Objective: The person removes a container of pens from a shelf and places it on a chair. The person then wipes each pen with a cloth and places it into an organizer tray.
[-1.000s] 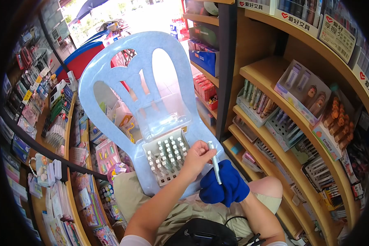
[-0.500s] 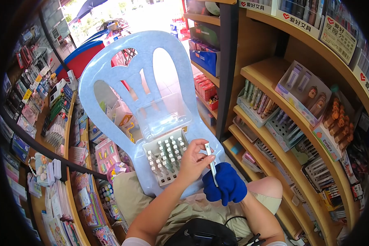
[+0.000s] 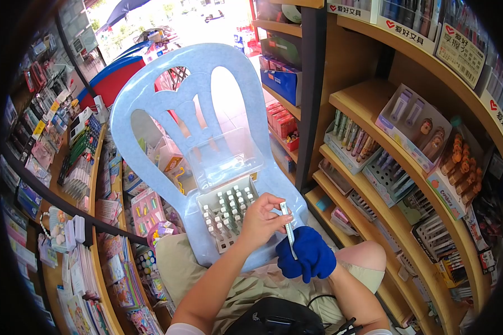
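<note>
Between the thumb and fingers of my left hand point(image 3: 264, 222) is a slim pale pen point(image 3: 288, 230), tilted, its lower end against a blue cloth or glove point(image 3: 308, 254). That blue fabric covers my right hand point(image 3: 318, 258), so its fingers are hidden. On the seat of the light blue plastic chair point(image 3: 207, 254), just left of my left hand, a white box with holes point(image 3: 224, 244) carries several white-capped pens standing upright. A clear plastic lid or tray point(image 3: 226, 159) leans behind the box against the chair's back.
Wooden shelves point(image 3: 355, 103) with boxes of pens curve along the right. Racks of stationery point(image 3: 75, 268) line the left side behind a dark rail point(image 3: 50, 195). A black bag point(image 3: 274, 315) rests on my lap. Beyond the chair is a bright opening to the outside.
My left hand and the pen have shifted slightly left, and the pen's tilt has changed a little. The blue-covered right hand also moved slightly. The chair and box hold their places.
</note>
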Tool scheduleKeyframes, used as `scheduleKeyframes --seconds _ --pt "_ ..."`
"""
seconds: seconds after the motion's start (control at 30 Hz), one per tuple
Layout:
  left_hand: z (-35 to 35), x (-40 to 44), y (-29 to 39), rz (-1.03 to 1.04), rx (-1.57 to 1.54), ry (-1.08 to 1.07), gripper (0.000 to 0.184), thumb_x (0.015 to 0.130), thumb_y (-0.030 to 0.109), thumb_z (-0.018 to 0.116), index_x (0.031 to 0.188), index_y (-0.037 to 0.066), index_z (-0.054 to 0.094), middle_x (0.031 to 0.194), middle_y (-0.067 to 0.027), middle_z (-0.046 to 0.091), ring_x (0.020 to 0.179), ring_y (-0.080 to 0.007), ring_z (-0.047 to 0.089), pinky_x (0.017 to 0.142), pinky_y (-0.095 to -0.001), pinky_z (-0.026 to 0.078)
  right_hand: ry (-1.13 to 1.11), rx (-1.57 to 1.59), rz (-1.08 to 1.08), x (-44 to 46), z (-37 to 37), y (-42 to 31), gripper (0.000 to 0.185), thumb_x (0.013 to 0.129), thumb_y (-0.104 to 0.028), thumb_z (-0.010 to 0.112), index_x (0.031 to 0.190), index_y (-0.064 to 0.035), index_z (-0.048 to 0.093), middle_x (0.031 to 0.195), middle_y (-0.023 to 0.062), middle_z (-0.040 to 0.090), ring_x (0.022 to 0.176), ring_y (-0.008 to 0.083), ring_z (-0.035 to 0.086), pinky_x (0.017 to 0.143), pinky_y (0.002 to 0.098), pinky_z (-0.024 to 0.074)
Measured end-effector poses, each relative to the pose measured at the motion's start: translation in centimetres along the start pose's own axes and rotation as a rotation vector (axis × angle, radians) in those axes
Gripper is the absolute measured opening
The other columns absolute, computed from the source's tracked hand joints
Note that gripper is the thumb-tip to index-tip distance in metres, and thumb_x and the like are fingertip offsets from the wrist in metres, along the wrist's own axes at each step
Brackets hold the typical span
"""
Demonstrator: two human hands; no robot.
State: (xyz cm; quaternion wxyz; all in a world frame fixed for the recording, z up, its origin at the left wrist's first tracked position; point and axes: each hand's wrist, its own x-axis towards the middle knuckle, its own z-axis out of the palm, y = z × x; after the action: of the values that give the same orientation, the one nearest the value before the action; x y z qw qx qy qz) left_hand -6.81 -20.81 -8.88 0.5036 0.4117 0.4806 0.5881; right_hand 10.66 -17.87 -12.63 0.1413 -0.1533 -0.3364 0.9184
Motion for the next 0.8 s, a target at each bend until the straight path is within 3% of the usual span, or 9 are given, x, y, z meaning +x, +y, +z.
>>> scheduleKeyframes --seconds 0.1,0.2,0.3,0.4,0.53,0.63,0.7,0.8 --pt "-0.7 0.1 0.5 -0.048 0.080 -0.039 0.032 0.076 -0.001 0.065 0.103 0.000 0.048 0.091 -0.0119 0.059 0.072 -0.0154 0.062 0.056 -0.0244 0.054 0.013 0.009 0.007 0.0 0.0 -0.1 0.030 0.076 -0.018 0.064 0.083 0.0088 0.053 0.065 0.0108 0.052 0.052 0.0155 0.048 0.045 0.0263 0.0378" --pt "-1.7 0.2 2.4 0.008 0.569 -0.118 0.033 0.075 0.003 0.067 0.103 -0.001 0.050 0.093 -0.0112 0.058 0.076 -0.0144 0.061 0.061 -0.0237 0.055 0.074 0.011 -0.008 0.0 -0.3 -0.1 0.029 0.075 -0.016 0.063 0.084 0.0092 0.052 0.065 0.0114 0.052 0.052 0.0161 0.047 0.045 0.0267 0.0375" --pt "-1.7 0.5 3.9 0.193 0.767 -0.164 0.034 0.073 0.004 0.068 0.102 -0.001 0.052 0.095 -0.0102 0.055 0.080 -0.0137 0.060 0.066 -0.0239 0.055 0.129 0.000 -0.013 0.1 -0.7 0.0 0.027 0.075 -0.014 0.062 0.084 0.0096 0.052 0.065 0.0119 0.051 0.052 0.0166 0.047 0.045 0.0271 0.0373" --pt "-1.5 0.5 4.7 0.162 0.827 -0.189 0.032 0.073 0.004 0.067 0.101 -0.001 0.052 0.096 -0.0095 0.053 0.084 -0.0147 0.059 0.070 -0.0258 0.055 0.049 0.055 0.028 0.1 -1.0 0.0 0.025 0.074 -0.010 0.061 0.084 0.0105 0.051 0.065 0.0133 0.051 0.052 0.0179 0.047 0.044 0.0277 0.0367" --pt "-1.3 0.5 3.8 0.126 0.681 -0.172 0.031 0.075 0.004 0.066 0.101 0.000 0.050 0.094 -0.0088 0.055 0.082 -0.0157 0.059 0.067 -0.0254 0.054 -0.103 0.147 0.071 0.4 -2.0 0.6 0.021 0.076 -0.008 0.061 0.088 0.0038 0.049 0.068 0.0118 0.052 0.048 0.0162 0.045 0.039 0.0273 0.0332" --pt "-0.8 0.1 2.7 0.003 0.337 -0.162 0.033 0.079 0.004 0.063 0.106 0.003 0.045 0.093 -0.0085 0.057 0.083 -0.0181 0.060 0.068 -0.0280 0.053 -0.010 0.185 0.004 -0.1 -0.9 0.7 0.019 0.076 -0.007 0.061 0.088 0.0030 0.049 0.070 0.0126 0.052 0.047 0.0158 0.043 0.038 0.0273 0.0302" --pt "-0.3 -0.2 0.7 -0.078 -0.046 -0.142 0.034 0.082 0.003 0.059 0.110 0.005 0.041 0.093 -0.0087 0.058 0.084 -0.0201 0.061 0.070 -0.0305 0.052 -0.023 0.155 -0.005 -0.1 -0.9 0.4 0.021 0.077 -0.008 0.061 0.091 0.0032 0.049 0.071 0.0130 0.053 0.049 0.0173 0.046 0.040 0.0278 0.0340" --pt "0.6 -1.0 -0.6 -0.099 -0.238 -0.002 0.034 0.085 0.003 0.055 0.114 0.008 0.038 0.093 -0.0086 0.057 0.086 -0.0229 0.062 0.074 -0.0344 0.052 0.078 0.068 -0.062 0.1 -0.3 0.5 0.023 0.077 -0.009 0.062 0.092 0.0040 0.051 0.073 0.0134 0.055 0.053 0.0190 0.052 0.043 0.0287 0.0408"
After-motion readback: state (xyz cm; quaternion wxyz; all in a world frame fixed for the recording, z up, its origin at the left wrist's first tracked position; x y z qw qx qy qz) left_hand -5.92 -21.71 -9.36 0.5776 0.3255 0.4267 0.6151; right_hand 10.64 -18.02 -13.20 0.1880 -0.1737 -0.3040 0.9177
